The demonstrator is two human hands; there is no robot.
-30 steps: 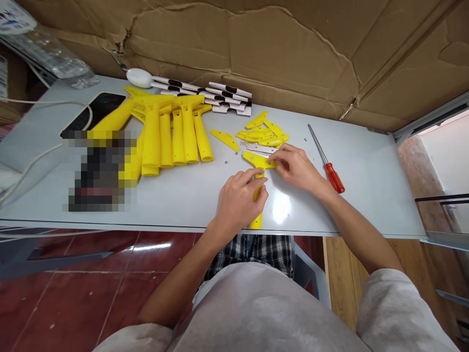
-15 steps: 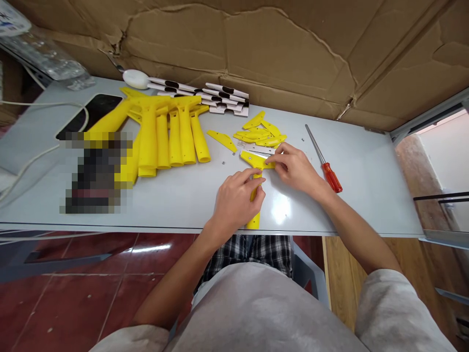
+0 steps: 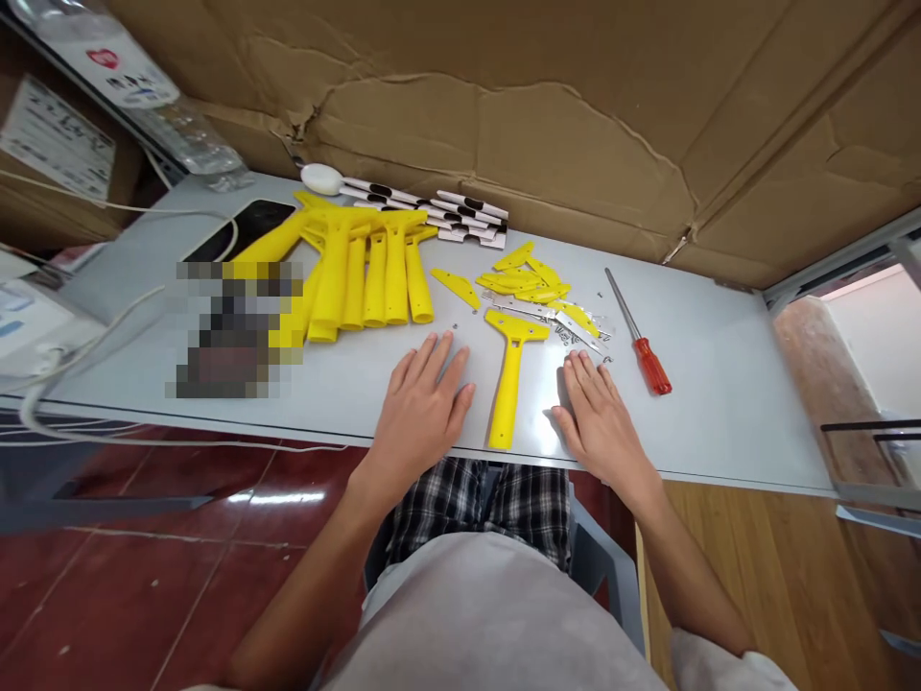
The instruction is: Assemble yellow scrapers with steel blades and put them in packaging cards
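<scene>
Between my two hands a yellow scraper handle (image 3: pixel 507 384) lies on the table, its wide head pointing away from me and its round end near the front edge. My left hand (image 3: pixel 423 398) rests flat to the left of it, fingers stretched out and holding nothing. On the other side my right hand (image 3: pixel 597 413) also lies flat and open, apart from the handle. Just beyond the handle's head are metal blades (image 3: pixel 522 307), small screws (image 3: pixel 565 336) and a heap of flat yellow clamp pieces (image 3: pixel 518 278).
Several more yellow handles (image 3: pixel 335 278) are piled at left, beside a black phone-like slab (image 3: pixel 245 226) and a blurred-out patch. A red-handled screwdriver (image 3: pixel 651 365) lies at right. White-and-black strips (image 3: pixel 467 216) sit along the cardboard wall (image 3: pixel 504 125). A plastic bottle (image 3: pixel 187 134) leans at far left.
Both hands have let go of the yellow handle and moved apart, flattening onto the table either side of it. The screws and more blades are now uncovered. The view has shifted slightly left.
</scene>
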